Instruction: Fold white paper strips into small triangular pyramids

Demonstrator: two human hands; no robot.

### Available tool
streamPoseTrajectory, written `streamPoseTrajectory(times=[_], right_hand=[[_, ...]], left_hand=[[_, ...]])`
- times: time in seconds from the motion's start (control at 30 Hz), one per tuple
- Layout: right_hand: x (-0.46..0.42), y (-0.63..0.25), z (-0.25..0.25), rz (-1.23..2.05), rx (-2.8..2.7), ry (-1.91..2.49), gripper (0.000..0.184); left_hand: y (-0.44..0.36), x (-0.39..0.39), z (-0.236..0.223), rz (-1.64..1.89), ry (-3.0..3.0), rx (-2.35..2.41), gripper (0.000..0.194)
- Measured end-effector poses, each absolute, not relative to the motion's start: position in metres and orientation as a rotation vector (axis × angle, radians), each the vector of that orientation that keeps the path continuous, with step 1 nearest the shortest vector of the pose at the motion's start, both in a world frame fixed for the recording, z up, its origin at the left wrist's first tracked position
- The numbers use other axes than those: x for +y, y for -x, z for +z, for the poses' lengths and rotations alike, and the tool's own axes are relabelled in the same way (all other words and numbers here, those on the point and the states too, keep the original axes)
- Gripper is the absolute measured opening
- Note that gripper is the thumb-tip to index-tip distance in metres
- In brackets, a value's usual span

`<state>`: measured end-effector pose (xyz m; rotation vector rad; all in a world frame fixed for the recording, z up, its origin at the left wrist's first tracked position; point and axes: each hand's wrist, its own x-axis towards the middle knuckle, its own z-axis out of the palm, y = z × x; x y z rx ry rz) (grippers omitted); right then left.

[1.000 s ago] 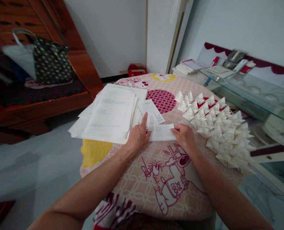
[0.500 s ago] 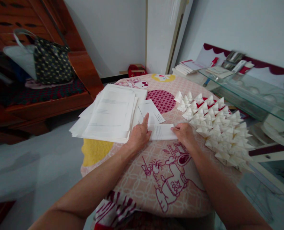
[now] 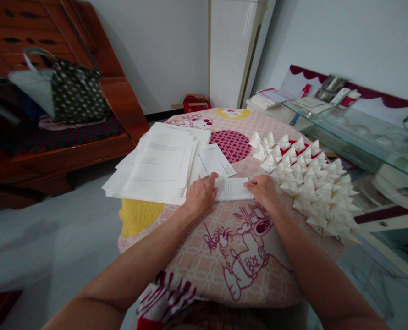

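Note:
A folded strip of white printed paper (image 3: 234,189) lies on the table between my two hands. My left hand (image 3: 201,194) is closed at its left end, the fingers bent over it and partly hiding it. At the right end, my right hand (image 3: 261,187) pinches the paper's edge between thumb and fingers. Just behind the strip is a loose printed sheet (image 3: 216,160). A stack of printed paper sheets (image 3: 159,160) spreads out to the left of my left hand. Several folded white paper pieces with pointed tips (image 3: 307,178) stand in rows right of my right hand.
A patterned pink cloth (image 3: 204,261) covers the table. Right of it stands a glass shelf (image 3: 362,142) with a stack of papers (image 3: 267,98) near its far end. A wooden bench (image 3: 121,101) at the left holds a dark patterned bag (image 3: 76,91).
My left index finger, raised and pointing forward before, has come down and bent toward the paper strip. My right hand keeps its pinch at the right end.

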<state>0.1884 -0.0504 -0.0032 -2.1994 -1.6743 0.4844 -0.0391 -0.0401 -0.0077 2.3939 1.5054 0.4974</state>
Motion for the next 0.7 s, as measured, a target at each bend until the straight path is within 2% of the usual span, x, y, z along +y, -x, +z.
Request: streamPoseTrajectory(times=[0.1, 0.2, 0.3, 0.5, 0.7], right_hand=[[-0.051, -0.188, -0.003, 0.448, -1.692, 2.180, 0.026], [-0.050, -0.189, -0.006, 0.434, -1.693, 2.193, 0.026], [-0.049, -0.188, -0.007, 0.379, -1.716, 2.206, 0.023], [-0.052, -0.185, 0.000, 0.283, -1.734, 2.254, 0.019], [-0.054, -0.190, 0.003, 0.311, -1.669, 2.252, 0.016]], left_hand=[[0.039, -0.037, -0.010, 0.671, -2.458, 1.349, 0.031], [0.038, -0.028, -0.018, 0.766, -2.426, 1.076, 0.036], [0.038, -0.022, -0.023, 0.717, -2.388, 0.919, 0.040], [0.039, -0.026, -0.015, 0.522, -2.496, 0.889, 0.033], [0.036, -0.033, -0.012, 0.400, -2.653, 0.852, 0.039]])
